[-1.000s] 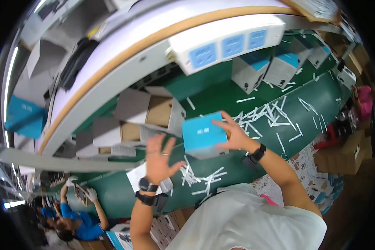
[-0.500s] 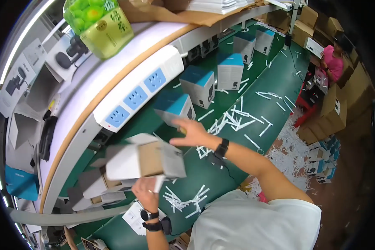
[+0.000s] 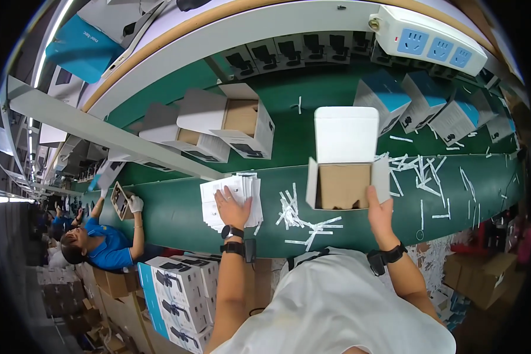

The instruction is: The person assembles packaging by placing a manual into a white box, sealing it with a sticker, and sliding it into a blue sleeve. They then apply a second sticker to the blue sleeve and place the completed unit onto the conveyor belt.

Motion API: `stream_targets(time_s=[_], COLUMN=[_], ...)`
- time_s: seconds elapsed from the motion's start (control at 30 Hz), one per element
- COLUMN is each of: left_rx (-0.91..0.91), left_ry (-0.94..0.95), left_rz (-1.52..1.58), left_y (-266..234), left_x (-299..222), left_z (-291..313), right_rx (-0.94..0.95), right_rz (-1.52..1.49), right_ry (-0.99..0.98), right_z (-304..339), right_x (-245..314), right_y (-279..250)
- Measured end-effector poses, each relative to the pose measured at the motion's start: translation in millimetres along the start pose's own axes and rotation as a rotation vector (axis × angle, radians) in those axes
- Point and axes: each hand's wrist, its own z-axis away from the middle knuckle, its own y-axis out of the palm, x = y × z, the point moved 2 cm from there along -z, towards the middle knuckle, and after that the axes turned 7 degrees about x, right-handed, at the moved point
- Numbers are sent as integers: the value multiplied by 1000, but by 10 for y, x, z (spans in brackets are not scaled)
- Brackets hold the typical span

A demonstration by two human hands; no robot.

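Note:
My left hand (image 3: 233, 207) rests with spread fingers on a stack of printed white leaflets (image 3: 253, 197) near the belt's front edge. My right hand (image 3: 382, 215) grips the front right corner of a white carton (image 3: 346, 138), thumb on its edge. The carton stands with its lid raised and side flaps apart, and a brown cardboard insert (image 3: 345, 184) fills its opening. Between the leaflets and the carton lies a pile of white paper strips (image 3: 292, 209).
Open white boxes (image 3: 245, 138) stand at the back left, closed blue-topped boxes (image 3: 383, 100) at the back right. More strips litter the green belt (image 3: 171, 206). A power strip (image 3: 433, 44) hangs above. At left, a gloved co-worker (image 3: 109, 245) holds a brown tray.
The view has swung left. My left hand has moved off the open carton and onto the leaflets. My right hand, apart from the carton before, now holds it.

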Motion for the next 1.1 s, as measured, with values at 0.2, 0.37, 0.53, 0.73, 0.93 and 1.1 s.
stream_targets(time_s=[0.2,0.37,0.53,0.73,0.93,1.1], left_rx=[90,34,-572,-917,-551,-637], left_ry=[-22,-14,256,485,642,621], left_rz=[-92,119,351,410,382,554], left_y=[240,-35,-1524,-2284,-1826,-1901], left_x=[-39,77,-747,-1594,-1798,-1770], left_z=[-366,-317,-50,530,379,446], right_rx=[378,417,314,477,513,451], right_rz=[65,-132,-21,45,177,171], right_ry=[216,323,555,487,416,416], right_z=[123,369,636,618,488,386], right_x=[120,-216,-712,-680,-480,-482], right_y=[17,-423,-632,-396,-316,-515])
